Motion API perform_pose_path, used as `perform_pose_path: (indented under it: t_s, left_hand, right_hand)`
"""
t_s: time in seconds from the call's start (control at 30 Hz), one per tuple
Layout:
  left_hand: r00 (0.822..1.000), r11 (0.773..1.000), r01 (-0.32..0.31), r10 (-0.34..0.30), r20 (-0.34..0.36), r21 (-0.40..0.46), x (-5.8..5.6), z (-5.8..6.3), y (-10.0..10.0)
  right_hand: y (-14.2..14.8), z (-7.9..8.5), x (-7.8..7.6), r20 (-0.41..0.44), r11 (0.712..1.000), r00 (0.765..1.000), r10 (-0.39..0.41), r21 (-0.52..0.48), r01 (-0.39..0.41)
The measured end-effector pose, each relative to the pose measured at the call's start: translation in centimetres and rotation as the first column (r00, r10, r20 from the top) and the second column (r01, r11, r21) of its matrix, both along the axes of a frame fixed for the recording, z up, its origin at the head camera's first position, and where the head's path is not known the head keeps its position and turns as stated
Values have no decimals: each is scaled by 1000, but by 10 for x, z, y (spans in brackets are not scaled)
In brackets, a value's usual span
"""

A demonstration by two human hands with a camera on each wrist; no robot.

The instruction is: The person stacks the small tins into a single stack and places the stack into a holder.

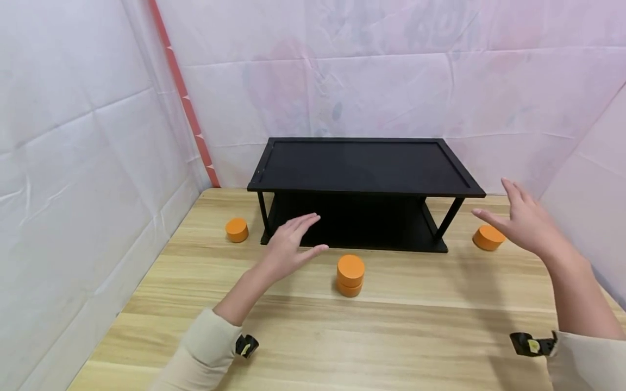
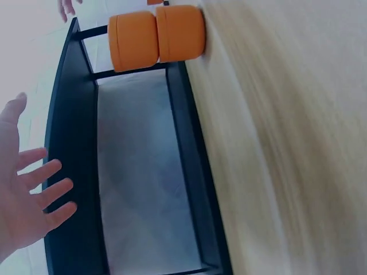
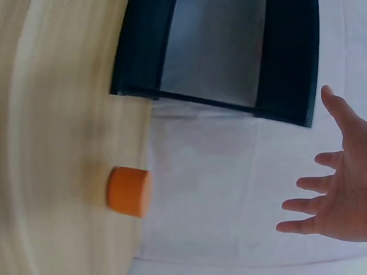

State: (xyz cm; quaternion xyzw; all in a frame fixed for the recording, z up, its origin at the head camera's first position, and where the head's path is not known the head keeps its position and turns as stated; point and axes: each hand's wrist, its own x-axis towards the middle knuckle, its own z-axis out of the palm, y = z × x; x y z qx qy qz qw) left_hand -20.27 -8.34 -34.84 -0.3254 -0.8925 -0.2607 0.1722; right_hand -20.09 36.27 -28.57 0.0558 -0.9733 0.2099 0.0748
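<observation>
Two orange round blocks stand stacked one on the other, in front of a black two-tier shelf. My left hand hovers to the left of the stack, before the shelf's lower tier, fingers straight and holding nothing. To the right of the shelf my right hand is raised with fingers spread, also holding nothing. It partly overlaps a single orange block on the table in the head view. In the right wrist view that orange block sits apart from the hand. Another orange block lies left of the shelf.
The wooden table reaches back to a white cloth wall. A second white cloth hangs along the left side, with a red strip near the corner. Thin black posts hold up the shelf's top.
</observation>
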Motion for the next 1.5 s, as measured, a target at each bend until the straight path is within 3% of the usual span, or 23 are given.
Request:
perform_pose_path:
  t_s: [0.07, 0.17, 0.4, 0.6, 0.7, 0.93, 1.07, 1.2, 1.5]
  left_hand:
    - [995, 999, 26, -30, 96, 37, 0, -4, 3]
    - [969, 995, 50, -68, 239, 83, -1, -10, 7]
    - [872, 980, 104, -172, 459, 171, -2, -23, 12]
    - [807, 969, 135, -228, 544, 205, 0, -33, 19]
    - [789, 965, 147, -246, 563, 216, 0, -35, 22]
    - [731, 946, 160, -305, 610, 282, -1, -38, 26]
    - [713, 948, 164, -306, 631, 274, 0, -42, 29]
    - [707, 950, 161, -299, 641, 266, 2, -46, 33]
    - [691, 950, 119, -288, 663, 288, 5, -51, 40]
  right_hand:
    - [6, -6, -1, 8, 999, 1000, -3, -40, 3]
    - [15, -15, -3, 13, 996, 1000, -21, -82, 22]
    - [28, -36, -13, 57, 982, 996, -75, -168, 83]
    - [35, -54, -16, 41, 963, 983, -181, -197, 185]
    - [39, -64, -19, 47, 945, 974, -223, -237, 227]
    - [46, -85, -23, 172, 908, 957, -235, -312, 279]
    - [48, -93, -25, 200, 896, 958, -207, -354, 268]
    - [48, -97, -26, 209, 892, 959, -192, -371, 259]
    - [52, -105, -25, 219, 844, 957, -192, -461, 274]
